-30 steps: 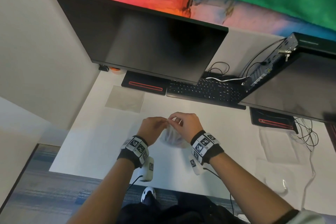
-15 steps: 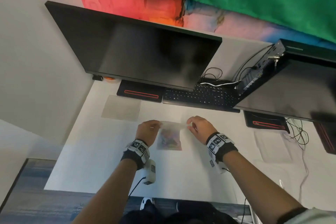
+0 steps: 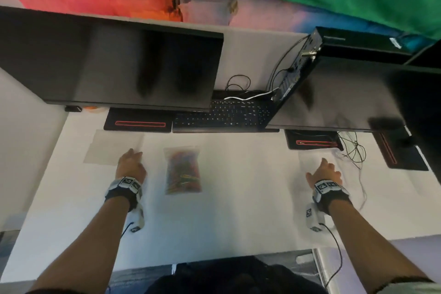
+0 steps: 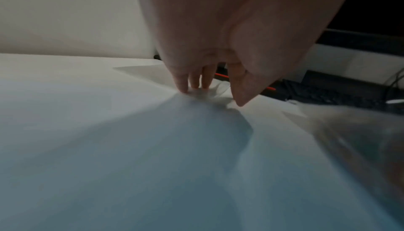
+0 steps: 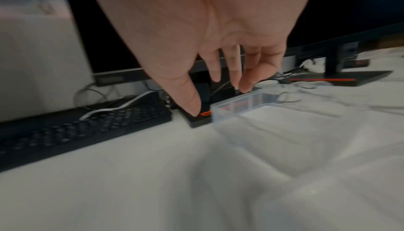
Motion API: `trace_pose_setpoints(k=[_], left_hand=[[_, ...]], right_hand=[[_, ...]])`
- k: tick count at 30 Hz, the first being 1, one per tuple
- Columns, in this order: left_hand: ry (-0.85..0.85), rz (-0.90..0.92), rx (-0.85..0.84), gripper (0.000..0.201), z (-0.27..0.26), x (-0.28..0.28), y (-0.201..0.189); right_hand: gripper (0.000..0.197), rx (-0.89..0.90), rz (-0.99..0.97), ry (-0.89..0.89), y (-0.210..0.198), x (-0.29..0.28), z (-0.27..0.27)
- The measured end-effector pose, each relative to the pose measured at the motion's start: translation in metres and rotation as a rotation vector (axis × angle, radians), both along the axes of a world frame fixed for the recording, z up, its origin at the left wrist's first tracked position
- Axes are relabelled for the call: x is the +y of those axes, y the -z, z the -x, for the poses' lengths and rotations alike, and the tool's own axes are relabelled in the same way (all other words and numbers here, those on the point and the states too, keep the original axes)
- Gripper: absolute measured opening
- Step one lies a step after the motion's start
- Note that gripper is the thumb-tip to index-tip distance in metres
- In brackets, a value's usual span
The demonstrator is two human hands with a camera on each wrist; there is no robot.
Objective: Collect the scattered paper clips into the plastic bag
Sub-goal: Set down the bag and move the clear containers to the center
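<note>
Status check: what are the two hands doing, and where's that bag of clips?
Left hand open, fingertips on empty clear bag. Right hand open over clear plastic box. Filled plastic bag flat on desk, untouched. Nothing obstructing.

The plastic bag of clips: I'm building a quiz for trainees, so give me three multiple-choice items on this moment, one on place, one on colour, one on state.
1. Where does the plastic bag lie?
A on the keyboard
B on the white desk between the hands
C on the floor

2. What colour are its contents?
A all black
B mixed colours
C all white

3. What holds the bag?
A the left hand
B the right hand
C neither

B: it lies flat between them.
B: reds, greens, yellows show through.
C: both hands are apart from it.
</note>
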State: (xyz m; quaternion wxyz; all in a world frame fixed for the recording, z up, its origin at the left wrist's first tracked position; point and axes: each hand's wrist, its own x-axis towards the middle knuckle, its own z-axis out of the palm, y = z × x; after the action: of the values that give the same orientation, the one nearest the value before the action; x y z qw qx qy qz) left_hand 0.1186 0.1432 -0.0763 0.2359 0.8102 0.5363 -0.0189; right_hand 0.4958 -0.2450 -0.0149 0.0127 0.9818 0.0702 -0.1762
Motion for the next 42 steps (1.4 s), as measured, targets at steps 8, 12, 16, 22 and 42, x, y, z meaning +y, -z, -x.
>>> trace_pose_setpoints(k=[8, 12, 16, 22, 42], left_hand=[[-0.285, -0.116, -0.335, 0.029, -0.007, -0.043, -0.064], [-0.283, -0.14, -0.59, 0.043, -0.033, -0.072, -0.095], [0.073, -0.147, -0.615, 0.044, -0.075, -0.107, -0.111], [0.462, 0.045, -0.527, 0.047, -0.128, -0.153, -0.087], [0.531, 0.071, -0.262, 0.046, -0.175, -0.176, -0.021]], right_hand=[[0.038, 0.132, -0.08, -0.264, 0.022, 0.021, 0.035], [0.044, 0.234, -0.215, -0.387, 0.027, 0.058, 0.082], [0.049, 0.552, -0.569, -0.442, 0.023, 0.082, 0.122], [0.036, 0.339, -0.904, -0.235, 0.008, 0.033, 0.083], [0.107, 0.221, -0.261, 0.222, 0.024, -0.1, 0.039]])
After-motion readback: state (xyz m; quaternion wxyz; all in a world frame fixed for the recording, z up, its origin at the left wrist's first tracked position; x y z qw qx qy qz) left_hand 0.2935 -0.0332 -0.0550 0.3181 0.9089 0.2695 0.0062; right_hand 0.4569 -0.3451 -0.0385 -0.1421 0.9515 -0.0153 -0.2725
